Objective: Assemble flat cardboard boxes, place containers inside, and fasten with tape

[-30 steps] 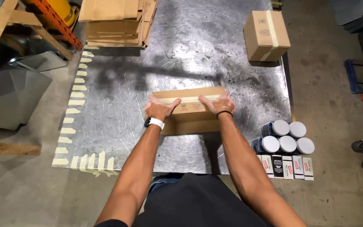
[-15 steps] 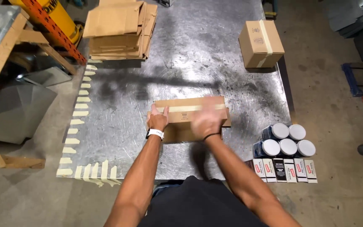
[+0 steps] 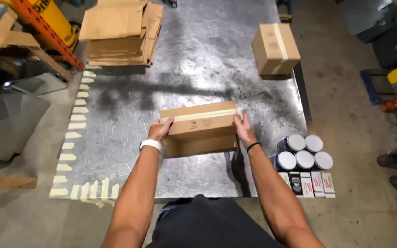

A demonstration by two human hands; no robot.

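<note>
A small brown cardboard box (image 3: 201, 124) with a strip of tape along its top sits on the metal table (image 3: 194, 59), tipped so its open side faces me. My left hand (image 3: 159, 131), with a white band on the wrist, grips the box's left end. My right hand (image 3: 243, 130), with a dark band on the wrist, holds the right end flat against the side.
A taped, closed box (image 3: 275, 49) stands at the table's far right. A pile of flattened cartons (image 3: 120, 32) lies at the far left. Several white-lidded jars (image 3: 305, 153) and small packets (image 3: 307, 183) sit at the right front corner. Tape strips (image 3: 76, 124) line the left edge.
Both hands lay on top of the box, pressing the tape. They have moved to its two ends, and the box has been tipped up towards me.
</note>
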